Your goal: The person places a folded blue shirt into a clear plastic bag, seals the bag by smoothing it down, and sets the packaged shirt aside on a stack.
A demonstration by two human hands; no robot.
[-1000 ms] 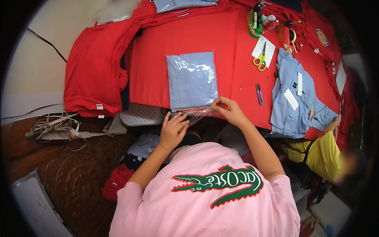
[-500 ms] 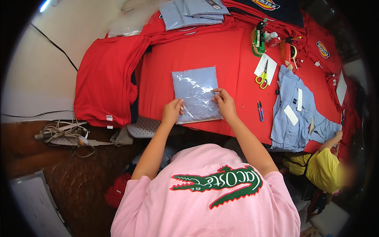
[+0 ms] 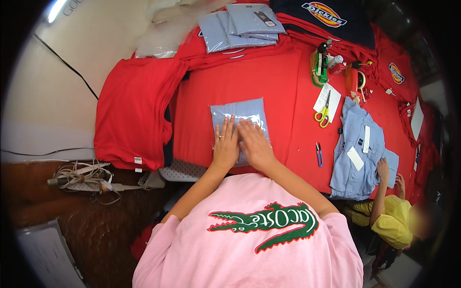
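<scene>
A light blue folded shirt in a clear plastic bag (image 3: pixel 242 109) lies flat on the red cloth (image 3: pixel 283 139) in front of me. My left hand (image 3: pixel 225 144) rests on the bag's left-middle part, fingers stretched out and a ring on one of them. Close beside it, my right hand (image 3: pixel 255 143) lies on the bag with fingers extended toward the far edge. The two hands nearly touch at the fingertips. They cover much of the near half of the bag.
Bagged blue shirts (image 3: pixel 240 29) are stacked at the back. Yellow scissors (image 3: pixel 323 113) lie on paper, with blue thread snips (image 3: pixel 319 154) nearer. At right, a person in yellow (image 3: pixel 396 218) handles a blue shirt (image 3: pixel 353 158). Folded red garments (image 3: pixel 134 115) hang at left.
Both hands have left the bag's side edges and come together flat on top of it. The person at right has brought the garment's end inward, folding it over.
</scene>
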